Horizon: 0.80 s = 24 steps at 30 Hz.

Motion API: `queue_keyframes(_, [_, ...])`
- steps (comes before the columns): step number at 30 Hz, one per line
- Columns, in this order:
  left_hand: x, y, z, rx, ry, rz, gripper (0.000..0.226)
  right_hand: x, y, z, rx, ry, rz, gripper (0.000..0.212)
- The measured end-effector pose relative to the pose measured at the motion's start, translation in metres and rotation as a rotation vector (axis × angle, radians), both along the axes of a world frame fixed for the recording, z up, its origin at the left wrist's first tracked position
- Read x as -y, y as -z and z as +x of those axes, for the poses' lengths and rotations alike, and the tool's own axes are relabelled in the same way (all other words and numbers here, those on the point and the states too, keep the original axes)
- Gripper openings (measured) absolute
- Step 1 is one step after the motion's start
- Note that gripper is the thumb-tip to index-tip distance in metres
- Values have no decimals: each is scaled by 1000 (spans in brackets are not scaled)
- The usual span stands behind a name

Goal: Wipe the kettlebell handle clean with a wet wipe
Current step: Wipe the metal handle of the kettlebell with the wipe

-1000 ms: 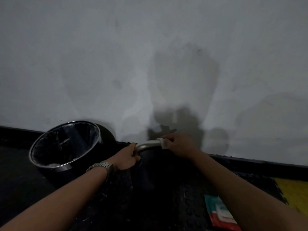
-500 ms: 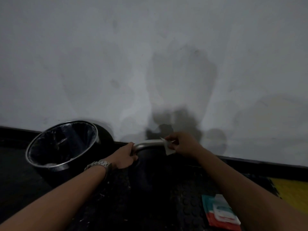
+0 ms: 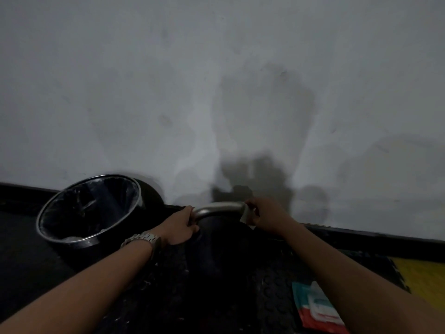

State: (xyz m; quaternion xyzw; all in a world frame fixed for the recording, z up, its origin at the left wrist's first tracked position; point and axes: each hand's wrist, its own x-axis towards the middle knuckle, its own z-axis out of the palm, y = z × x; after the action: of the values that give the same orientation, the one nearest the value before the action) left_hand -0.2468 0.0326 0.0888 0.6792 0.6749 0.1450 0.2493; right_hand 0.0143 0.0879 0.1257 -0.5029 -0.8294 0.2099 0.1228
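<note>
1. Steel-grey kettlebell handle (image 3: 218, 208) arches over the dark kettlebell on the floor mat (image 3: 168, 297) by the wall.
2. Your left hand (image 3: 179, 225) closes around its left end.
3. Your right hand (image 3: 267, 214) pinches the wet wipe (image 3: 245, 214) against its right end.

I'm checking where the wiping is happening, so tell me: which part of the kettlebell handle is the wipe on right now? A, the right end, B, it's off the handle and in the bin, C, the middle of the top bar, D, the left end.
A: the right hand presses the wipe on the right end of the handle, while the left hand grips the left end.
</note>
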Motion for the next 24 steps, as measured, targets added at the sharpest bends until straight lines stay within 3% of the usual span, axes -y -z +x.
queue_keyframes(4, [0,1,-1,4,4,-3,30,-2,4,-8,-16,13,70,26])
queue_keyframes(7, [-1,1,0,6,12,8,22,-1,1,-14,-98,18,100,26])
queue_keyframes(15, [0,1,-2,0,21,14,23,1,25,-2,0,96,-64,26])
queue_keyframes(24, [-1,0,0,-10,10,-2,24,-1,24,-6,-135,155,-58,19])
